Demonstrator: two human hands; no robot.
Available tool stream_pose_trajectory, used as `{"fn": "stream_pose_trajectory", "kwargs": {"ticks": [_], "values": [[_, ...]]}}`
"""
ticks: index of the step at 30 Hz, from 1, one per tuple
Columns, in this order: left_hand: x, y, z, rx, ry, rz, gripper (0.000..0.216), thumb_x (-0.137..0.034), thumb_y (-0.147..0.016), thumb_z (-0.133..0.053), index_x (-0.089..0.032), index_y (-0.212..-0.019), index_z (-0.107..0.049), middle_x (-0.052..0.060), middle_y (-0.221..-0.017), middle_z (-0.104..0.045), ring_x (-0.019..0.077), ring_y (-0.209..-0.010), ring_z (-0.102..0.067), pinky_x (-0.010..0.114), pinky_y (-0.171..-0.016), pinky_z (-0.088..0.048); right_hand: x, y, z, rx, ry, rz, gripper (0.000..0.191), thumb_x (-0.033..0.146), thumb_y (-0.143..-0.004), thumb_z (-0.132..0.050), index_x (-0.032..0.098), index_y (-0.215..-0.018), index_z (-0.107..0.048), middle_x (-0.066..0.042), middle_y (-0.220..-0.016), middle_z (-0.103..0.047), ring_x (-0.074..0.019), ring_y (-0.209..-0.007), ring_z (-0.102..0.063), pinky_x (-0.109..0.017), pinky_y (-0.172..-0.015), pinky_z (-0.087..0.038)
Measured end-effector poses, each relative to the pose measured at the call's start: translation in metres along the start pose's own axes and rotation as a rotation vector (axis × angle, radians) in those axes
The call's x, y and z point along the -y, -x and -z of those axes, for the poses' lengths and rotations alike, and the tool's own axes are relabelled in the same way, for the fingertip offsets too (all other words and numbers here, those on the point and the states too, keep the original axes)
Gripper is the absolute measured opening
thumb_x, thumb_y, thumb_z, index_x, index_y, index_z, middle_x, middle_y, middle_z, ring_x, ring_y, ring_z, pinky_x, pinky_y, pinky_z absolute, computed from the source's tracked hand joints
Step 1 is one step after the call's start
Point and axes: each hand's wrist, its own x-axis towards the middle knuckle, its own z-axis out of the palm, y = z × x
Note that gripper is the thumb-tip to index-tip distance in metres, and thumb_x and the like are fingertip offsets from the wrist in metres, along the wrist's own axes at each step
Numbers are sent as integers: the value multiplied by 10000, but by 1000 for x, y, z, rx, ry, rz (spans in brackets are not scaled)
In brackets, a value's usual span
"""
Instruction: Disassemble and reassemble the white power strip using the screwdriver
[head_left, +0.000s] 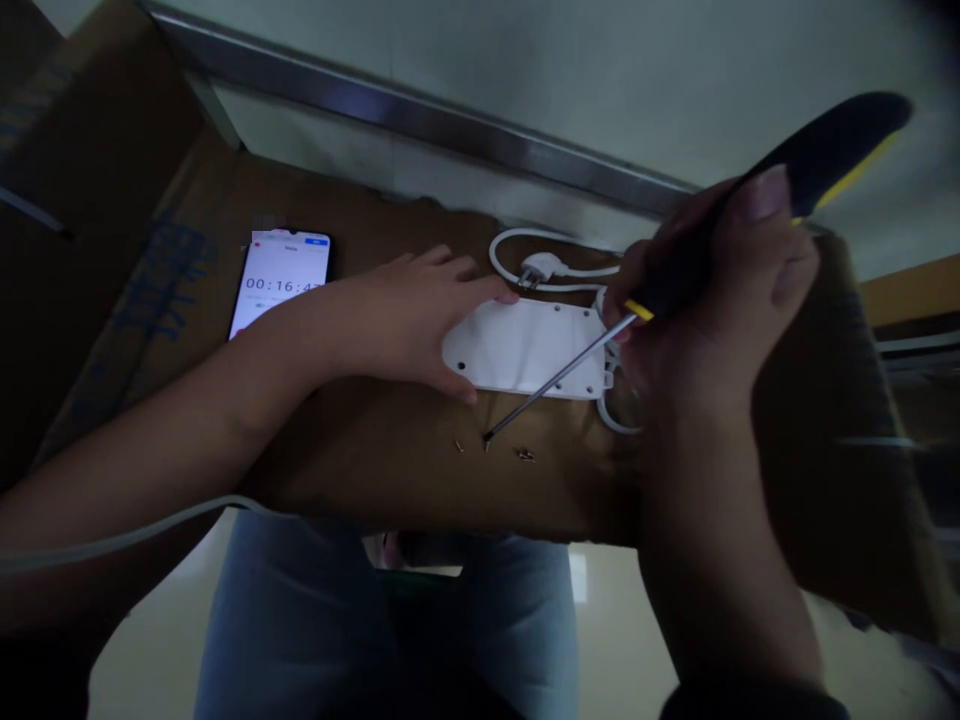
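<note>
A white power strip [525,348] lies face down on a brown cardboard sheet [360,460], its white cord and plug [541,267] coiled just behind it. My left hand [405,315] rests flat on the strip's left end, fingers spread. My right hand [712,270] is closed round the black and yellow handle of a screwdriver [675,285]. Its metal shaft slants down to the left across the strip, and the tip touches the cardboard beside several small loose screws [517,452].
A phone [279,280] showing a running timer lies on the cardboard at the left. A metal rail [420,115] and a pale wall run behind. Below the cardboard's front edge are my legs in blue jeans [390,620]. A grey cable [112,540] crosses my left forearm.
</note>
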Motion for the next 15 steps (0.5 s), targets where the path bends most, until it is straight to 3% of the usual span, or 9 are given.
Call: {"fn": "stream_pose_trajectory", "kwargs": {"ticks": [8,15], "values": [[2,-2,-2,-5,-13,-13,950,-669,-743,-772,-285,-1551,-452,103,-1429,-585,374,-1337,-520,508,-1156,-401,1,-4,1,-27,-27,1,503,573,-717,-814,183,-625,-509,70,-555,-438,-45,-371,-408,-232,-268,-248],[4,-1,-3,-8,24,-7,931,-675,-756,-760,-289,-1549,-461,84,-1423,-591,372,-1348,-505,490,-1163,-381,3,-6,7,-63,-37,6,403,514,-794,-727,184,-671,-531,68,-579,-433,-44,-378,-441,-219,-284,-245]]}}
